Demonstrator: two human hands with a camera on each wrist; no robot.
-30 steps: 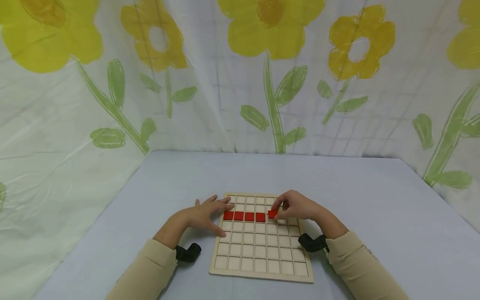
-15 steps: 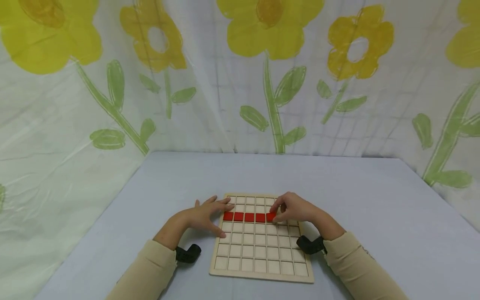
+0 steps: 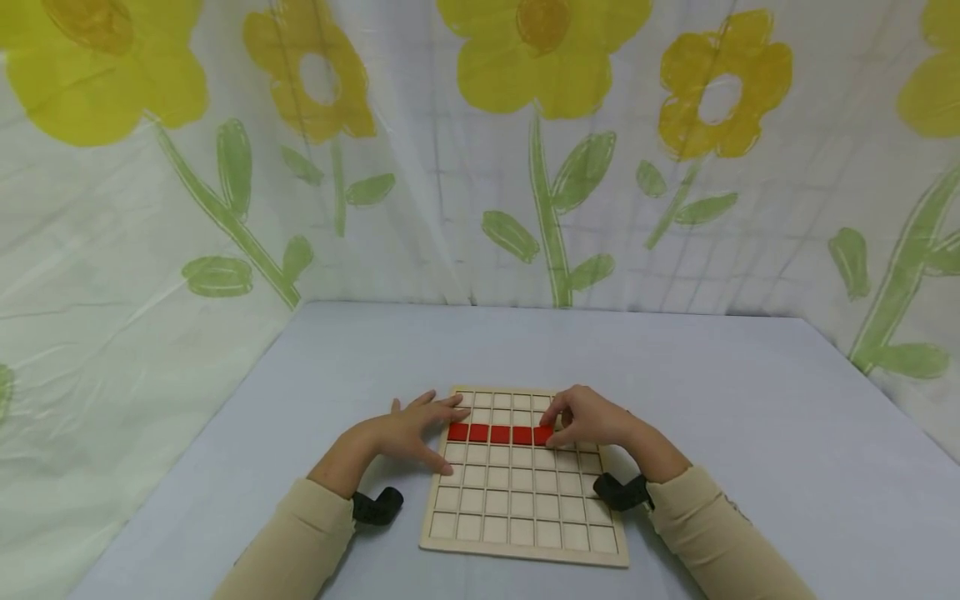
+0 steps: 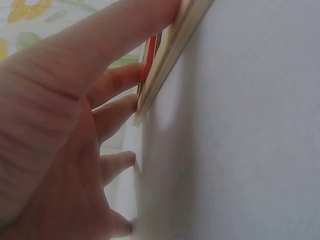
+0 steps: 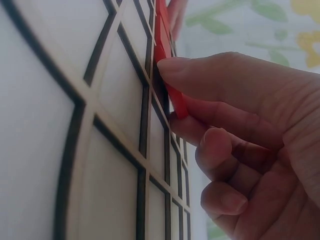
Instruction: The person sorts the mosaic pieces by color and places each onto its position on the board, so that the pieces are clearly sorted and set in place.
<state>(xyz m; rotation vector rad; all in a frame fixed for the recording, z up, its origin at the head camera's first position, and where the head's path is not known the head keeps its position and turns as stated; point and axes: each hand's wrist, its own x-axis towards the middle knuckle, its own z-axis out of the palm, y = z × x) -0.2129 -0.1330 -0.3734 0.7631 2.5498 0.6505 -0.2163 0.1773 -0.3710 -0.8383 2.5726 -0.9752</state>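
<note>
A wooden grid board (image 3: pixel 497 527) lies flat, with several red square tiles (image 3: pixel 499 434) side by side in one row. At the right end of this row my right hand (image 3: pixel 596 417) pinches another red tile (image 5: pixel 177 101) between thumb and forefinger. In the right wrist view that tile slants partly out of its cell, its near edge raised; the other fingers curl in below. My left hand (image 3: pixel 405 429) rests with fingers spread on the board's left side, thumb (image 4: pixel 150 15) on the rim and fingertips near the first red tile.
The board lies on a pale table (image 3: pixel 360 350). Behind the table hangs a white curtain (image 3: pixel 405 250) with painted yellow flowers. Black wrist cameras sit on both wrists, the left camera (image 3: pixel 378 506) and the right camera (image 3: pixel 621 491), close to the tabletop.
My right hand has brought the pinched tile slightly left and down, into line with the row beside the last tile. In the last half second little differs. The left hand stays in place.
</note>
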